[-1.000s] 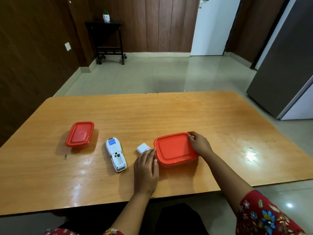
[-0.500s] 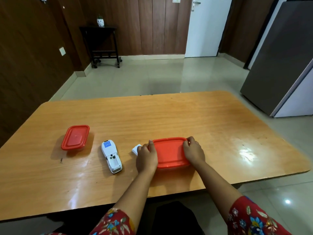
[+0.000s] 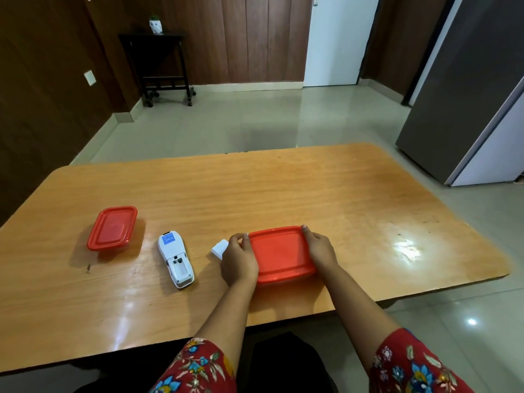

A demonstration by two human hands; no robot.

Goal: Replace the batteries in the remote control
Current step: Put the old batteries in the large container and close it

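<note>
You are gripping the large red-lidded box (image 3: 280, 255) between your left fingers (image 3: 240, 240) and right fingers (image 3: 310, 236). It is sitting flat with its lid on, and your fingertips are curling over its far corners. The small white battery cover (image 3: 219, 249) is lying just left of your left fingers, almost touching them. The white remote control (image 3: 175, 260) is lying back-up further left, apart from your fingers, showing its uncovered battery bay at the near end and a blue label at the far end. The small red-lidded box (image 3: 112, 228) is sitting closed, well left of them.
</note>
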